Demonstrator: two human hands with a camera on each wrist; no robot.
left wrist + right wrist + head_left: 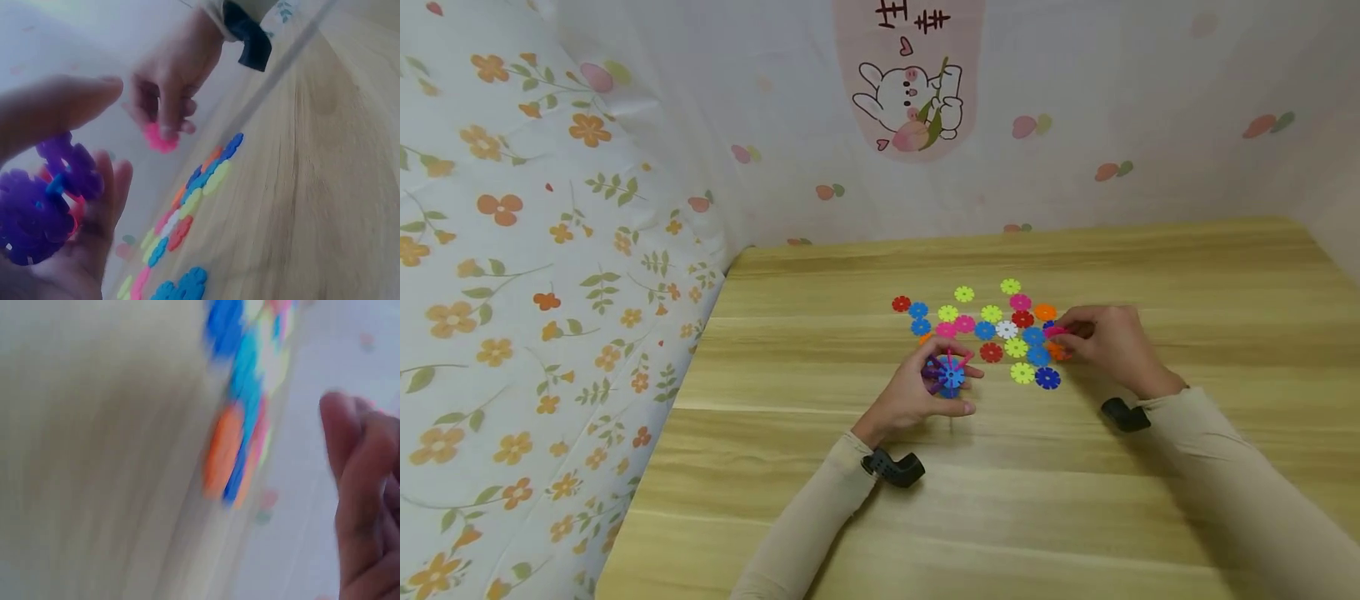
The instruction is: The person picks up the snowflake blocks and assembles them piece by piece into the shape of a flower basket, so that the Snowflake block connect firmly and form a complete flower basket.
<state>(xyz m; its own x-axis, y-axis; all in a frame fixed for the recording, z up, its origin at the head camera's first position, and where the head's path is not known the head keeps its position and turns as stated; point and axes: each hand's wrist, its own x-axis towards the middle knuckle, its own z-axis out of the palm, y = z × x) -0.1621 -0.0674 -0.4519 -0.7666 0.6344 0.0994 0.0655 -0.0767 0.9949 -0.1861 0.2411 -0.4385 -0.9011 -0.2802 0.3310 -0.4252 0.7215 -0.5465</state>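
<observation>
Right, you're into the joining work now, with both hands busy; your left hand [904, 396] curves round a cluster of joined discs [951, 375], thumb on one side and fingers on the other, held over the near edge of the loose spread; the head view shows a blue disc facing up with pink ones standing on edge around it, and the left wrist view picks out purple discs [31, 215] with a bit of blue between them; over on the other side, your right hand [1108, 342] has a narrow pinch on a single pink disc [161, 139], which sits lifted clear of the tabletop [775, 333] at the right end of the spread, well apart from the cluster; so, judging by how things lie, a fair bit of the build is done, since several discs are already slotted together, though how many you can't tell past those fingers; that pink one is picked but not joined; and plenty is left if the rest are meant to go on, because the loose discs lie flat in a wide patch between and beyond your hands: a red disc [901, 304] at the far left, a white disc [1006, 329] in the thick of it, a yellow disc [1011, 286] at the back, a dark blue disc [1047, 378] nearest you on the right; the right wrist view is badly blurred and shows little of the pinched disc itself.
</observation>
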